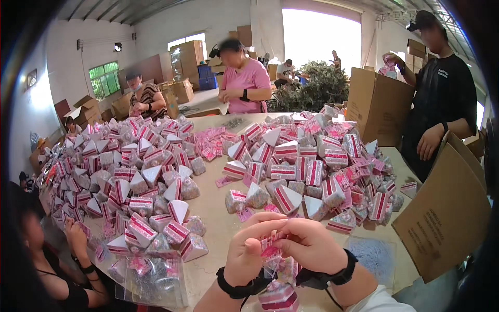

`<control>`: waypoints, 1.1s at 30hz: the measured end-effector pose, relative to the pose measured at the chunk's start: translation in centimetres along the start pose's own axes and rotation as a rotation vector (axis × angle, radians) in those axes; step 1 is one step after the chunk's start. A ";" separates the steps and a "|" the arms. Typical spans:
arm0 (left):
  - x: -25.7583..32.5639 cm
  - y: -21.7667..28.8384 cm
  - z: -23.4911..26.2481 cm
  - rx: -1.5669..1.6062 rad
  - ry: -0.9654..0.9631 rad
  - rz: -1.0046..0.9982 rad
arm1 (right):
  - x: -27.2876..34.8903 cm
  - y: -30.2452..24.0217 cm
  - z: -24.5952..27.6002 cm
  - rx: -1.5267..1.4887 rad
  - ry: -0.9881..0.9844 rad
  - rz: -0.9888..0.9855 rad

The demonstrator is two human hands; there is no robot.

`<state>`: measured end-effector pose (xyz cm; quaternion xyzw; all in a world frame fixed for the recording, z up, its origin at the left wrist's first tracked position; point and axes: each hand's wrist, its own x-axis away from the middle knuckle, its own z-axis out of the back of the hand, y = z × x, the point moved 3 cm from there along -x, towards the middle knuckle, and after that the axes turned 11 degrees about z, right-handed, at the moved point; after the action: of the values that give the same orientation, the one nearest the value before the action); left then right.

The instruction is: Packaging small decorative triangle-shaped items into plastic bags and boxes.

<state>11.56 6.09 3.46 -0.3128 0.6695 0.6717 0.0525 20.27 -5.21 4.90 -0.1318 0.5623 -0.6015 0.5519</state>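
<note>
Close in front of me, my left hand (245, 256) and my right hand (316, 248) meet with curled fingers around a small pink printed tag (271, 248). Both hands pinch the tag between them; their fingertips partly cover it. Just below, near the lower edge, is a cake-slice ornament (279, 298) with pink and white layers. Another piece of the same kind shows partly between my wrists. Whether the tag is joined to the ornament I cannot make out.
Large heaps of cake-slice ornaments (150, 174) cover the table's left and far right. Loose pink tags (210, 141) lie between them. A clear tray (156, 283) sits left, another with pale thin strands (370, 260) right. Cardboard boxes (442, 213) flank the right edge. Several co-workers surround the table.
</note>
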 end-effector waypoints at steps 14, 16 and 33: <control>-0.6 -2.6 0.5 0.120 0.042 0.167 | -0.5 3.1 0.1 -0.328 0.014 -0.130; -0.6 -2.2 0.0 -0.048 0.036 0.142 | -0.8 3.9 -0.4 -0.217 0.052 -0.008; -0.6 -1.4 -0.1 -0.135 0.081 0.142 | -0.7 1.3 1.3 0.068 0.164 0.165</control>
<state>12.78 6.33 2.55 -0.2941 0.6449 0.7041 -0.0436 22.21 -5.06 4.60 -0.0167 0.5939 -0.5817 0.5555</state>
